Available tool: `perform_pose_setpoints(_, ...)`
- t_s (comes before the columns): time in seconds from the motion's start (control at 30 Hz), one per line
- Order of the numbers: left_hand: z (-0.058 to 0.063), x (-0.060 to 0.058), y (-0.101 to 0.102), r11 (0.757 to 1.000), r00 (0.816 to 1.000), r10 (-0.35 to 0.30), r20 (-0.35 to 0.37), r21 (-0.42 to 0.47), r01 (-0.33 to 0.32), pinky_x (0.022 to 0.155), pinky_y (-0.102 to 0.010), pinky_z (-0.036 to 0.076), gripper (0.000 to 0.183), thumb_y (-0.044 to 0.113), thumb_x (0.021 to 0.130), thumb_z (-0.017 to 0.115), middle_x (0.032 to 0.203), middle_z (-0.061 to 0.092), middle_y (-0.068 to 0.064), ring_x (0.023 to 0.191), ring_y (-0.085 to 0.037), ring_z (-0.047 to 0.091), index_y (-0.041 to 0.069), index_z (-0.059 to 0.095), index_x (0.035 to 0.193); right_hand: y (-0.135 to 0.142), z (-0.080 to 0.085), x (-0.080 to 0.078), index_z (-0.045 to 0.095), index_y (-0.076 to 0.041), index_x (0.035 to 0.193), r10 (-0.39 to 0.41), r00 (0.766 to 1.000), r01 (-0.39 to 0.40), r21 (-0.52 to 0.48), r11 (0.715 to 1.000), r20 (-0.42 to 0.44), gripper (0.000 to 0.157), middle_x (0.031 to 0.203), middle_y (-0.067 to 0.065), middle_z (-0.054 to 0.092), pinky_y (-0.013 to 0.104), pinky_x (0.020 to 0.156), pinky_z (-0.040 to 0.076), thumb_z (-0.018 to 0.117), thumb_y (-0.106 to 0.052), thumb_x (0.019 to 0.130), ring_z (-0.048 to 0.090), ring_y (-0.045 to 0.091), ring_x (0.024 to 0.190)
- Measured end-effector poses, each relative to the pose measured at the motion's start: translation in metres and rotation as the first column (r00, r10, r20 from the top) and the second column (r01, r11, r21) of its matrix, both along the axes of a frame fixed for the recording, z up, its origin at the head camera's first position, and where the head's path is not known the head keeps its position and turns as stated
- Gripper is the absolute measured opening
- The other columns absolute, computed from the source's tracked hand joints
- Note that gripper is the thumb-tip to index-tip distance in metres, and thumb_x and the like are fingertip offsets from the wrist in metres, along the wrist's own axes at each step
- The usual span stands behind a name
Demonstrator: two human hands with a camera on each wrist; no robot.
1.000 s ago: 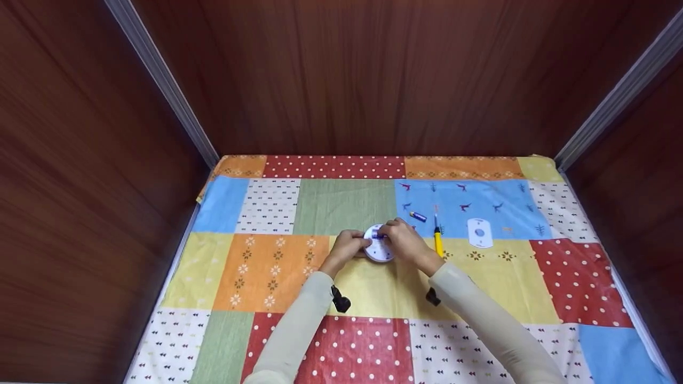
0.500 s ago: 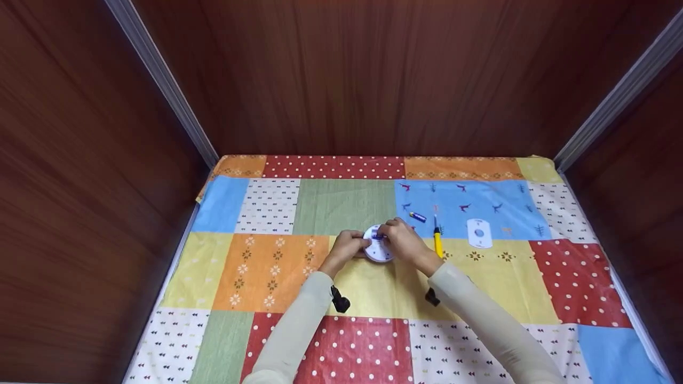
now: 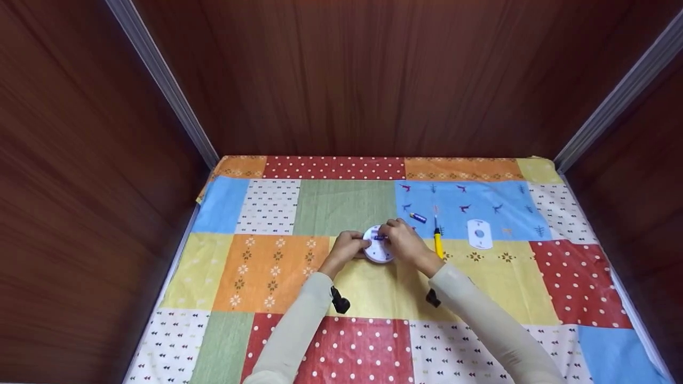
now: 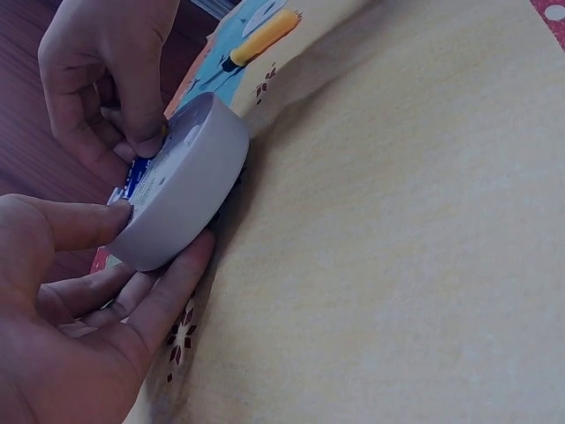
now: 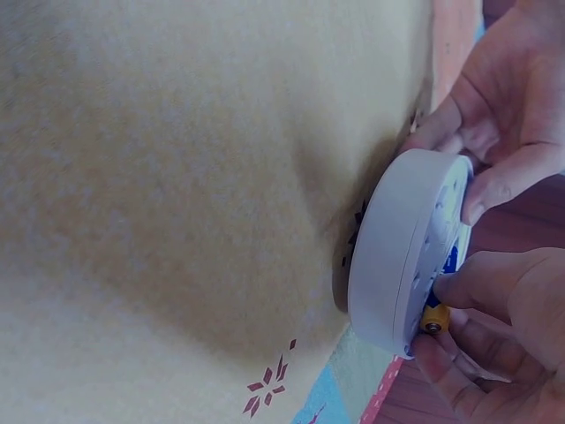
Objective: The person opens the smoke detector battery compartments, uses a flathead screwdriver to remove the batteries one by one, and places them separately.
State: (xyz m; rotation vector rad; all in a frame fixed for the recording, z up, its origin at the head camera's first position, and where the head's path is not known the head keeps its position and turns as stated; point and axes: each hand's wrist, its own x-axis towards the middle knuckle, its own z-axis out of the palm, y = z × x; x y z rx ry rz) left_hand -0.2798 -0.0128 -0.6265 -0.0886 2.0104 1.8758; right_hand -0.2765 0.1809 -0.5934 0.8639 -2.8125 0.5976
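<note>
A round white device (image 3: 379,253), seemingly a smoke alarm, is held with its slotted back facing up. My left hand (image 3: 347,247) grips its left rim, thumb (image 4: 93,225) on the back and fingers underneath. My right hand (image 3: 404,242) pinches a blue battery with a yellow end (image 5: 433,319) at the recess in the device's back. Fingers partly cover this battery, so how deep it sits is hard to tell. Another blue battery (image 3: 418,217) lies just beyond the right hand.
Right of the hands lies a yellow-handled screwdriver (image 3: 438,243), its shaft pointing away. Farther right is a white mounting plate (image 3: 479,234) with a round hole. A patchwork cloth (image 3: 277,272) covers the table, with brown wood panels (image 3: 352,80) on three sides.
Both hands stay almost in place on the device. Only small shifts of the right fingers and the battery at the recess show.
</note>
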Motion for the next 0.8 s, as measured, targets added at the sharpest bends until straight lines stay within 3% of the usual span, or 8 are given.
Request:
perform_pose_setpoints(0.4,-0.0005,0.0010,-0.0004,1.000,1.000,-0.010,-0.014,-0.005,0.010,0.084,-0.037,0.067,0.031,0.005,0.095,0.067,0.099,0.075,-0.011,0.085,-0.018,0.076,-0.009,0.072,0.122,0.0010,-0.0011,0.0006,0.078,0.003,0.104,0.006,1.000,-0.006,0.015,1.000,-0.008,0.020,0.099,0.018,0.069,0.051,0.084,0.062,0.077,0.009,0.085,0.065,0.037,0.095)
perform_pose_setpoints(0.6,-0.0009,0.0012,0.0001,1.000,1.000,-0.013,-0.027,0.002,0.014,0.085,-0.041,0.067,0.031,0.006,0.095,0.067,0.102,0.076,-0.014,0.087,-0.021,0.076,-0.009,0.072,0.121,0.0025,-0.0018,0.0011,0.077,0.003,0.102,0.013,1.000,-0.013,-0.030,0.999,-0.016,0.020,0.098,0.018,0.067,0.052,0.085,0.061,0.077,0.010,0.083,0.065,0.037,0.095)
perform_pose_setpoints(0.8,-0.0006,0.0005,-0.0002,1.000,1.000,-0.015,-0.023,0.006,0.015,0.082,-0.037,0.068,0.030,0.006,0.094,0.067,0.095,0.073,-0.007,0.083,-0.017,0.074,-0.009,0.073,0.119,0.0039,0.0009,0.0003,0.075,0.003,0.101,0.003,1.000,-0.004,-0.078,0.997,-0.017,0.020,0.099,0.018,0.068,0.052,0.087,0.061,0.078,0.012,0.082,0.066,0.037,0.096)
